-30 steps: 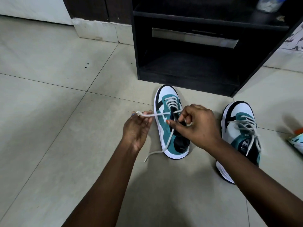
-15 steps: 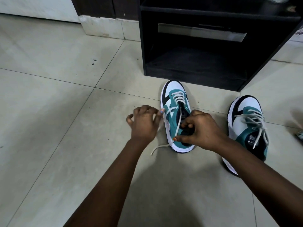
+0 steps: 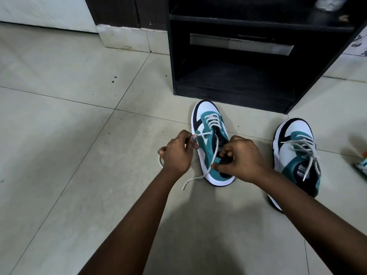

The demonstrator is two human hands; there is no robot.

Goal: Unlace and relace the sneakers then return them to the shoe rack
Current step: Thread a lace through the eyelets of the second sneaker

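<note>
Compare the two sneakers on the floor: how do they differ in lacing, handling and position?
The left sneaker is laced only near the toe, one lace end trailing on the floor; the right sneaker is laced higher. The left hand pinches the left sneaker's lace and the right hand holds its collar; the right sneaker is untouched. Both are teal, white and black.
</note>
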